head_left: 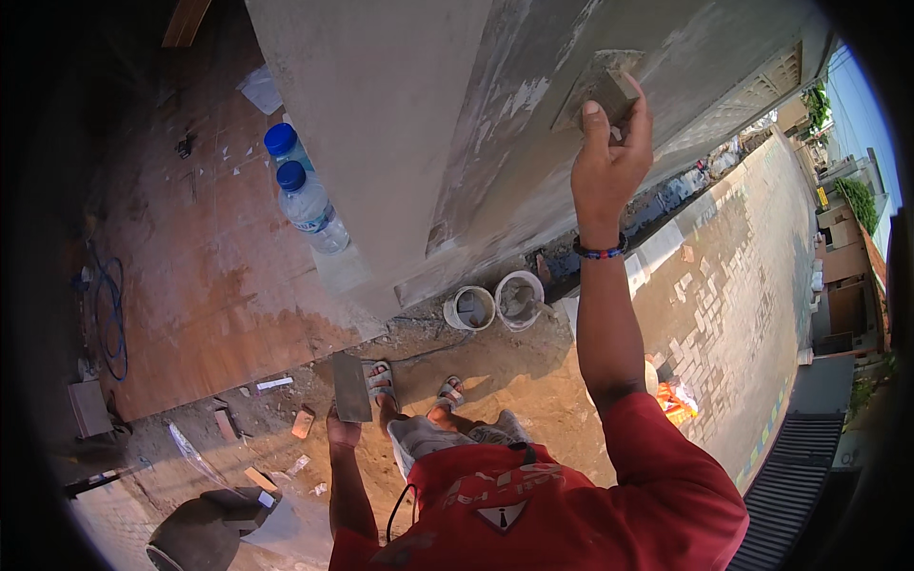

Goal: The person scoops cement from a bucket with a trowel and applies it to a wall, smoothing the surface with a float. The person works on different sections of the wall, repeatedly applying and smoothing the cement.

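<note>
My right hand is raised to the grey plastered wall, its fingers closed round the handle of a plastering trowel. The trowel's blade lies against the wall or very close to it. Low on the left, my left hand grips a flat rectangular grey board by its near end. How the fingers wrap beneath that board is partly hidden. Pale, uneven streaks mark the wall surface beside the trowel.
Two buckets, one and another, stand at the wall's foot. Water bottles with blue caps stand on the tiled floor by the wall corner. Brick pieces lie on the sandy ground. A paved lane runs along the right.
</note>
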Motion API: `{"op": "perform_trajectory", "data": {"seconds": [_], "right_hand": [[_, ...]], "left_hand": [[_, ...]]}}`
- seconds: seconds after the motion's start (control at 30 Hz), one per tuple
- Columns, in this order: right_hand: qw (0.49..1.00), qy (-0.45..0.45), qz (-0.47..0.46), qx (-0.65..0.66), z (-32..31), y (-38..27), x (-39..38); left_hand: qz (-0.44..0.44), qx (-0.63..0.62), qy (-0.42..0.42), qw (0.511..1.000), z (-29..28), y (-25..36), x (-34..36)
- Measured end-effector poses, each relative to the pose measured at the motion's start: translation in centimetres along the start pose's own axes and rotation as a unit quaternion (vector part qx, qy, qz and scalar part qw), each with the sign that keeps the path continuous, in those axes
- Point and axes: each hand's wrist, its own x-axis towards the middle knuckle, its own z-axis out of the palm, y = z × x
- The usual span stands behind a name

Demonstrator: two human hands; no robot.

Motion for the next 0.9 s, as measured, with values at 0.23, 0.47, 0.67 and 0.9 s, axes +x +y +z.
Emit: {"op": "perform_trajectory", "data": {"seconds": [0.23, 0.47, 0.67, 0.9], "right_hand": [[0.986, -0.044, 0.101, -0.125, -3.4, 7.2, -9.4], [0.995, 0.032, -0.076, -0.049, -3.5, -2.8, 7.4], [0.996, 0.052, 0.07, -0.011, 0.0, 5.8, -5.3], [0.957, -0.066, 0.262, -0.105, -4.8, 13.1, -25.4]], "left_hand": [[-0.014, -0.009, -0.024, 1.0, 2.6, 2.0, -0.3], [-0.004, 0.043, -0.001, 0.999, 3.0, 3.9, 0.3], [-0.023, 0.039, -0.014, 0.999, 5.1, 4.7, -0.9], [0.002, 0.099, 0.013, 0.995, 5.0, 7.5, -2.4]]}}
